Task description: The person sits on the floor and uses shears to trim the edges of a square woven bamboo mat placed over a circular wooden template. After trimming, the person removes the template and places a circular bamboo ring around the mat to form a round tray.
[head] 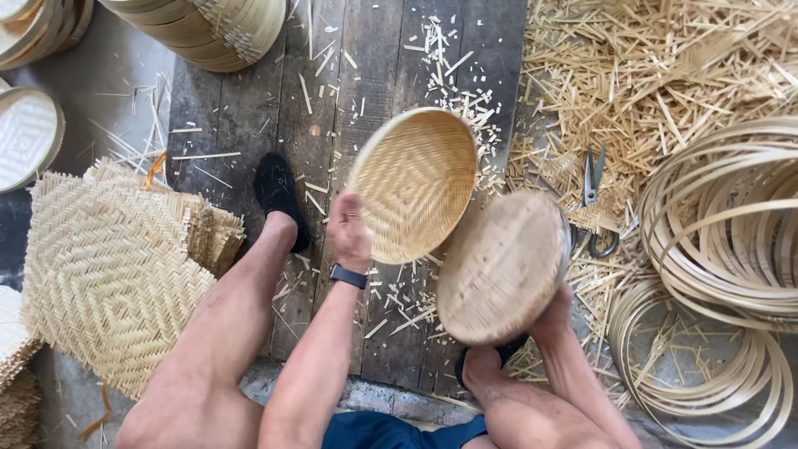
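Observation:
My left hand [348, 233] grips the lower left rim of a round woven bamboo basket tray [416, 183], tilted so its inside faces the camera. A dark watch sits on that wrist. My right hand [553, 312] holds a round wooden disc-shaped block [501, 266] by its lower right edge, just right of and below the tray; the two nearly touch. Both are held above a dark wooden plank floor [249, 108], between my bare knees.
Stacked flat woven bamboo mats [108, 266] lie at left. Bamboo hoop rings [731, 241] are piled at right, with scissors [592, 199] on a heap of bamboo offcuts [648, 75]. Finished trays [208, 25] are stacked at the top. My black-socked foot [278, 195] rests on the planks.

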